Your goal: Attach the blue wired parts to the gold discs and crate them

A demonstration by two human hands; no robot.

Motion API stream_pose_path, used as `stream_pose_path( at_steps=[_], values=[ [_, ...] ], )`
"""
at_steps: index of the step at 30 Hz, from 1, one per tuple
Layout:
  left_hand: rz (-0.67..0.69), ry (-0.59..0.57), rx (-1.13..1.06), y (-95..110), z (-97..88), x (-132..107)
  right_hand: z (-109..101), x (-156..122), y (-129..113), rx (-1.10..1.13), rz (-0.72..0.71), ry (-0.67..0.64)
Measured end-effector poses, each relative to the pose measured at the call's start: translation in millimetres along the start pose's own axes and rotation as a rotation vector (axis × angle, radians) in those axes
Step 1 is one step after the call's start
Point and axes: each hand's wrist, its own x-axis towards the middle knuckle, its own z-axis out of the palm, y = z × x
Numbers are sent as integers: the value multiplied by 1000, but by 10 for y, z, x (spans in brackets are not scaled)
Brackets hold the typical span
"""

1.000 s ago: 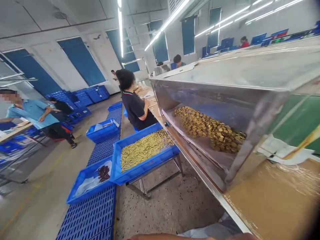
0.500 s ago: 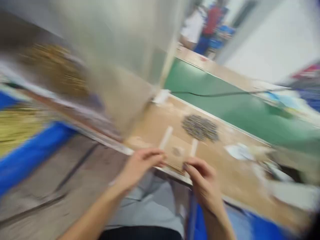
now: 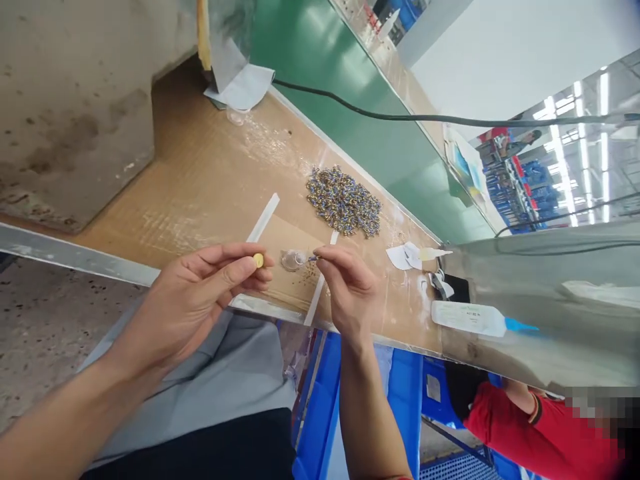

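Between thumb and forefinger, my left hand point(image 3: 210, 280) pinches a small round yellow disc point(image 3: 258, 260). My right hand point(image 3: 350, 283) is closed in a pinch on a small dark bluish piece point(image 3: 315, 258), too small to name. Both hands are over the cardboard-covered bench point(image 3: 215, 180). A small clear dish point(image 3: 293, 260) lies between them, with tiny brownish bits point(image 3: 306, 275) scattered beside it. Beyond the hands sits a pile of small blue and gold metal parts point(image 3: 344, 202). White tape strips point(image 3: 263, 217) run across the cardboard.
A white squeeze bottle with a blue tip point(image 3: 470, 319) lies at the right, near a paper scrap point(image 3: 403, 256). A black cable point(image 3: 400, 118) crosses above a green panel point(image 3: 320, 73). A large stained box point(image 3: 75, 113) stands left. A person in a red shirt point(image 3: 525, 427) is at lower right.
The view has turned and become sharp. The yellow disc now shows in my left hand, which is farther from my right hand. The bottle and the person in red have come into view.
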Motion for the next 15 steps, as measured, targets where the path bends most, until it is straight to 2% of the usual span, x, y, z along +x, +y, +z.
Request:
stream_pose_path(
  at_steps=[5,15],
  values=[
    [-7,-28,-24,16,-6,25,25,-21,85,-146,-68,-6],
    [-24,-55,-39,25,-33,1,46,-1,90,-281,-252,-29]
  ],
)
